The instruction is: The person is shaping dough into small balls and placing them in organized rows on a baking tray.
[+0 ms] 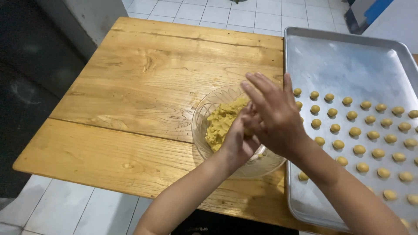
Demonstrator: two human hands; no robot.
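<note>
A clear glass bowl holding yellow dough stands on the wooden table. Above the bowl, my left hand and my right hand press palm to palm, the right one on top with fingers stretched out. A small piece of dough seems to lie between the palms, mostly hidden. To the right, a metal baking tray carries several rows of small round dough balls.
The tray's left rim lies right beside the bowl. White floor tiles show below the table's near edge and beyond its far edge. A dark wall or cabinet stands at the left.
</note>
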